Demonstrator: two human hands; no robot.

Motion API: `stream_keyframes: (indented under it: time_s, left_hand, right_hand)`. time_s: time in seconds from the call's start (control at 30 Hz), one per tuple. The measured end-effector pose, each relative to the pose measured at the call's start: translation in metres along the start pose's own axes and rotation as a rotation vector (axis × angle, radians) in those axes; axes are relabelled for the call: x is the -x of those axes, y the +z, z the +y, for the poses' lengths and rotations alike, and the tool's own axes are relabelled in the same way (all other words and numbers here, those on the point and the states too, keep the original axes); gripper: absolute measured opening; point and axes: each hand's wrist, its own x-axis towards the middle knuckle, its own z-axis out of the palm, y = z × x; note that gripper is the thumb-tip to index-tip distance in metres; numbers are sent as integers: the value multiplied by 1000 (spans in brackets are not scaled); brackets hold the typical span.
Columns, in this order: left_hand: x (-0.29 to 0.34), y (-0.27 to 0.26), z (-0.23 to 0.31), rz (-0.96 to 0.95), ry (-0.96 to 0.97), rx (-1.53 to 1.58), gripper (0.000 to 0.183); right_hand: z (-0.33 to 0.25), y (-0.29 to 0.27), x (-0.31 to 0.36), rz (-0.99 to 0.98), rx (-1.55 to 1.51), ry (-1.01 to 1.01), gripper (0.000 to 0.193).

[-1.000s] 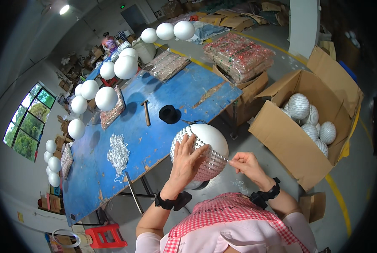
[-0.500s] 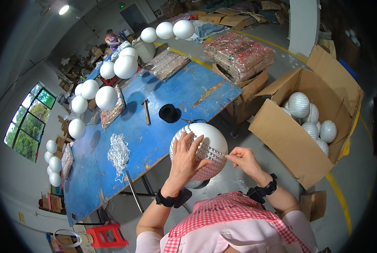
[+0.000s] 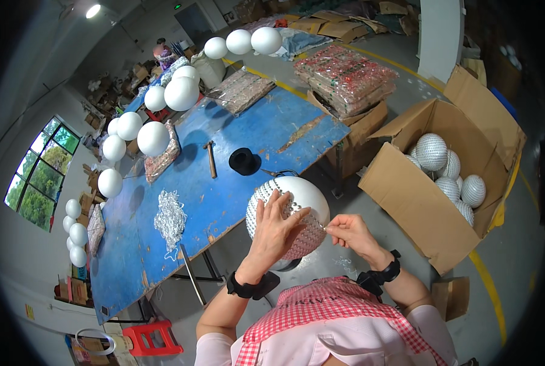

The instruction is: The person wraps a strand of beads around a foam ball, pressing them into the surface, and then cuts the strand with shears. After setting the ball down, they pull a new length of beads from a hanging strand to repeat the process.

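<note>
A large white ball [image 3: 311,192] stands in front of me at the table's near edge, on a dark support that is mostly hidden. Rows of silver beads [image 3: 312,235] wrap its lower and left parts, while the upper right is bare white. My left hand [image 3: 272,230] lies on the ball with its fingers spread over the bead rows. Just off the ball's right side, my right hand [image 3: 350,233] is closed in a pinch on the end of a bead string, which reaches the ball. A pair of scissors [image 3: 283,173] lies behind the ball, partly hidden.
On the blue table [image 3: 126,250] are a heap of silver bead strings [image 3: 170,216], a hammer [image 3: 211,160] and a black hat-shaped thing [image 3: 244,161]. White balls [image 3: 153,139] hang over it. At right stands an open cardboard box [image 3: 416,213] with several beaded balls [image 3: 431,152].
My left hand's fingers have shifted slightly on the ball, the thumb now higher across the bead rows. The ball appears a little turned. My right hand keeps its pinch, almost unmoved.
</note>
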Motion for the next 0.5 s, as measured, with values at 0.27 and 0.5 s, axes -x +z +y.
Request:
stream_keyframes:
  time_s: [0.27,0.5]
  left_hand:
    - [3,3,-4,-20,25,-46,36]
    - [-4,-8,9,-29,-12,52,36]
  right_hand:
    - [12,-3,-2,19,9,-21,10]
    - [18,-3,-1,29,-35,-19,10]
